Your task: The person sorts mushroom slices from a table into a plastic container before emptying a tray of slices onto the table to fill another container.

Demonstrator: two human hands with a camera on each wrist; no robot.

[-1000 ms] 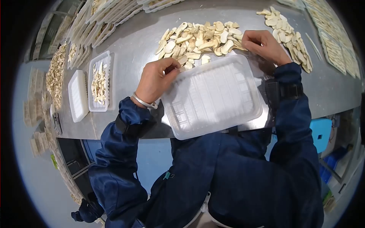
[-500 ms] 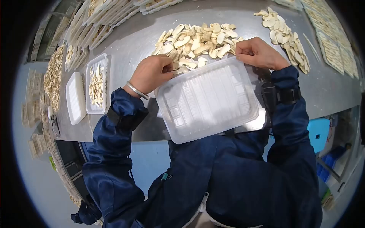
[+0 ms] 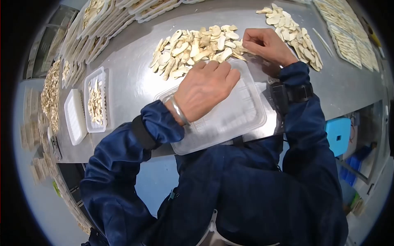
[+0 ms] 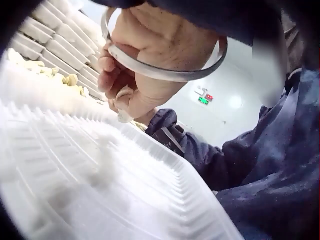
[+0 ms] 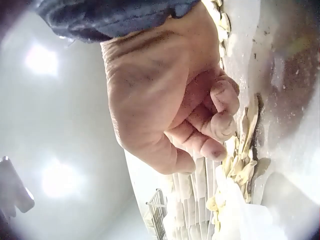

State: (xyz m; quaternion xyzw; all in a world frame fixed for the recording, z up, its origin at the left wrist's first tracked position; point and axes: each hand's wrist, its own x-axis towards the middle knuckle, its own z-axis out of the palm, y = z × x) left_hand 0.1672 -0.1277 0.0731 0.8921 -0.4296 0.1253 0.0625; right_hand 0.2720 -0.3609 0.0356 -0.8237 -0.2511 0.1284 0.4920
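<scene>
My left hand [image 3: 205, 88] is over the upper part of a clear plastic tray [image 3: 242, 112], back of the hand up. In the left wrist view, its thumb and fingers pinch a pale mushroom slice [image 4: 123, 116]. The tray tilts toward me at the table edge, its ribbed floor bare where visible. Beyond its far rim lies a heap of sliced mushrooms [image 3: 197, 47]. My right hand [image 3: 269, 47] is at the heap's right end, fingers loosely curled. The right wrist view shows nothing between its thumb and fingers [image 5: 212, 149].
Left on the metal table [image 3: 127, 82] stand a tray of mushroom pieces [image 3: 96, 104] and a white tray [image 3: 75, 117]. Stacked filled trays [image 3: 92, 37] rise at the back left. Another mushroom pile [image 3: 293, 35] and filled trays [image 3: 344, 37] lie on the right.
My left hand has moved right from the tray's left corner to over the tray, carrying a slice. The right hand has lifted slightly from the tray's far right corner toward the heap.
</scene>
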